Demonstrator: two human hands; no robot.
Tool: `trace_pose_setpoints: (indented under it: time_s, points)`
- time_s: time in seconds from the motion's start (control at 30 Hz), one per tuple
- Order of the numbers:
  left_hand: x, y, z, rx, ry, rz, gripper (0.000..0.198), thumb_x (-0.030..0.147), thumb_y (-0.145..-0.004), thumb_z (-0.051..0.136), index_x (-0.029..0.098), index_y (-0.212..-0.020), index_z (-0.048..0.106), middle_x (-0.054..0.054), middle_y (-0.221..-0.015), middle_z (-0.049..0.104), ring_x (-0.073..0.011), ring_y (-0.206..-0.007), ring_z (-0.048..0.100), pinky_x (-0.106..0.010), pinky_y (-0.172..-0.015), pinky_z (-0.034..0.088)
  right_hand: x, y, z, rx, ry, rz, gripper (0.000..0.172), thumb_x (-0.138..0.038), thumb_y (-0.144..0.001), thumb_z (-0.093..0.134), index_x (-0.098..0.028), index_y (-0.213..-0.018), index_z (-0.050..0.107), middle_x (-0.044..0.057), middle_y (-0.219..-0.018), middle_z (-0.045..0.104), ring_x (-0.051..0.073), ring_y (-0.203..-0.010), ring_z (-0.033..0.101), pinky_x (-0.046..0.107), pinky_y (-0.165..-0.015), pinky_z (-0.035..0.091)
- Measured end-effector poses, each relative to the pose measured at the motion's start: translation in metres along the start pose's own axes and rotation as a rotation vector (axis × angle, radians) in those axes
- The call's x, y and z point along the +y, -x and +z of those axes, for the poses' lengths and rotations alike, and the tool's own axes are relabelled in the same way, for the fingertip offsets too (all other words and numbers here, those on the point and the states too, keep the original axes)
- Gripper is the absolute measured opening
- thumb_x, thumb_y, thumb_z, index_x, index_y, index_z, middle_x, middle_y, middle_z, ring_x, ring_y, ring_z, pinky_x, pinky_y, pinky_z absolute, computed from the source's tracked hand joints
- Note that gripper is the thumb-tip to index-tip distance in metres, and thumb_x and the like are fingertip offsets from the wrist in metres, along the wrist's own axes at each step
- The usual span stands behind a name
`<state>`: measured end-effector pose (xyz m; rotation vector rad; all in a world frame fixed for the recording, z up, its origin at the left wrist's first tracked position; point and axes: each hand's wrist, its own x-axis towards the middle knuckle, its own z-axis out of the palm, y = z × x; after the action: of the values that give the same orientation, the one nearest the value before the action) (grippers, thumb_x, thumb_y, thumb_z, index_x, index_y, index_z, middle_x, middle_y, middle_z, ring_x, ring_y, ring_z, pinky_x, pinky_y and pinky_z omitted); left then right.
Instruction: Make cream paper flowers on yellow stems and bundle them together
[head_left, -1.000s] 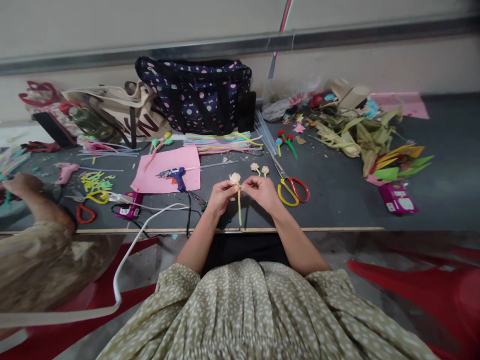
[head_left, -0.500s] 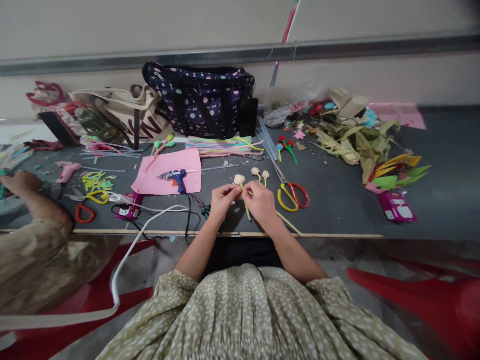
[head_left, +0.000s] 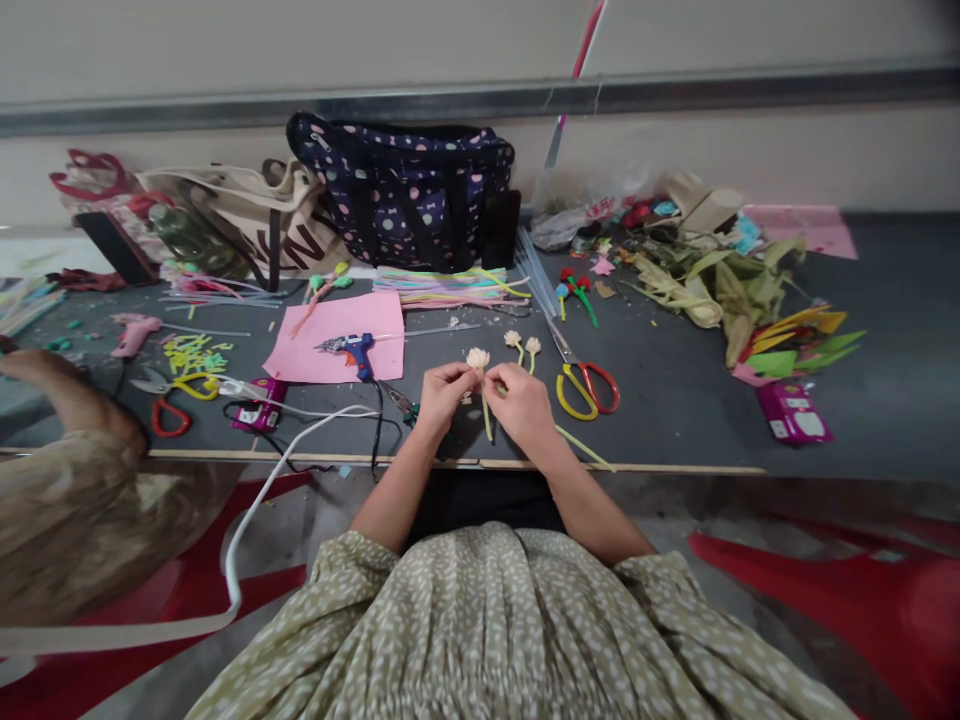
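My left hand and my right hand meet over the near edge of the grey table. Both pinch a small cream paper flower on a yellow-green stem, the fingertips closed just below the bloom. A second yellow-green strip trails from under my right hand toward the table edge. Two more cream flowers lie just beyond my fingers.
Yellow-and-red scissors lie right of my hands; a blue glue gun rests on pink paper to the left. Bags, coloured straws and dried leaves crowd the back. Another person's arm works at far left.
The flower's stem tilted and then came back nearer upright. A yellow-green strip now shows below my right hand. My hands stayed together, shifting slightly right.
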<state>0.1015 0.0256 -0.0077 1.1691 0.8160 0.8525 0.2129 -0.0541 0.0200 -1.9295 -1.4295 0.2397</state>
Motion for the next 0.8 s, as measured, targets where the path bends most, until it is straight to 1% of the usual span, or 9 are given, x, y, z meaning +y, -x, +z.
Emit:
trace_pose_setpoints:
  time_s: [0.2,0.33,0.4,0.47,0.57,0.63,0.73,0.8]
  points:
    - [-0.005,0.000,-0.004,-0.026,-0.008,0.017,0.013,0.026,-0.069,0.071,0.015,-0.064,0.071,0.001,-0.059,0.063,-0.0101,-0.056,0.056,-0.023,-0.063,0.045,0.000,-0.002,-0.006,-0.037,-0.123,0.038,0.013,-0.021,-0.081,0.051,-0.021,-0.074,0.063,0.003,-0.077,0.065,0.015,-0.067,0.057,0.025,-0.067,0.041]
    - [-0.007,0.002,-0.005,-0.024,0.046,0.046,0.011,0.025,-0.068,0.073,0.016,-0.062,0.070,0.001,-0.059,0.063,-0.0090,-0.058,0.054,-0.022,-0.062,0.044,0.004,-0.005,-0.009,-0.107,-0.293,0.096,0.012,-0.025,-0.080,0.054,-0.020,-0.074,0.064,0.001,-0.071,0.066,0.013,-0.062,0.056,0.024,-0.063,0.042]
    - [-0.007,0.002,-0.004,-0.014,0.068,0.067,0.013,0.026,-0.067,0.075,0.016,-0.061,0.070,0.001,-0.060,0.062,-0.0091,-0.058,0.054,-0.022,-0.062,0.044,0.007,-0.007,-0.010,-0.148,-0.380,0.124,0.013,-0.028,-0.079,0.056,-0.019,-0.075,0.065,0.001,-0.068,0.066,0.012,-0.060,0.056,0.023,-0.059,0.042]
    - [-0.007,0.002,-0.004,-0.016,0.078,0.055,0.017,0.030,-0.066,0.077,0.016,-0.061,0.069,0.000,-0.059,0.063,-0.0094,-0.058,0.054,-0.022,-0.062,0.045,0.010,-0.010,-0.010,-0.164,-0.427,0.141,0.014,-0.029,-0.078,0.057,-0.018,-0.075,0.066,0.000,-0.066,0.066,0.012,-0.059,0.056,0.022,-0.058,0.042]
    - [-0.007,0.002,-0.005,-0.057,0.080,0.017,0.021,0.035,-0.066,0.078,0.015,-0.066,0.070,-0.001,-0.061,0.064,-0.0097,-0.057,0.056,-0.023,-0.063,0.046,0.013,-0.012,-0.009,-0.137,-0.443,0.156,0.015,-0.030,-0.078,0.058,-0.017,-0.075,0.066,0.001,-0.066,0.066,0.012,-0.059,0.057,0.022,-0.059,0.042]
    - [-0.007,0.001,-0.005,-0.076,0.090,0.009,0.023,0.036,-0.065,0.079,0.015,-0.072,0.072,-0.001,-0.066,0.066,-0.0098,-0.059,0.057,-0.023,-0.064,0.047,0.013,-0.012,-0.008,-0.106,-0.444,0.156,0.016,-0.030,-0.078,0.057,-0.017,-0.074,0.066,0.001,-0.066,0.066,0.012,-0.060,0.057,0.022,-0.059,0.043]
    - [-0.007,0.000,-0.004,-0.067,0.119,-0.008,0.025,0.033,-0.063,0.080,0.015,-0.078,0.073,-0.002,-0.072,0.069,-0.0098,-0.062,0.058,-0.023,-0.065,0.048,0.012,-0.010,-0.006,-0.050,-0.404,0.137,0.016,-0.030,-0.079,0.056,-0.018,-0.074,0.065,0.001,-0.068,0.067,0.012,-0.060,0.058,0.023,-0.061,0.044]
    - [-0.008,0.000,-0.003,-0.058,0.130,-0.025,0.023,0.031,-0.062,0.081,0.016,-0.078,0.073,-0.001,-0.072,0.068,-0.0089,-0.061,0.058,-0.022,-0.064,0.048,0.012,-0.009,-0.005,-0.022,-0.365,0.117,0.016,-0.030,-0.080,0.055,-0.019,-0.074,0.065,0.001,-0.070,0.067,0.013,-0.061,0.058,0.023,-0.063,0.045]
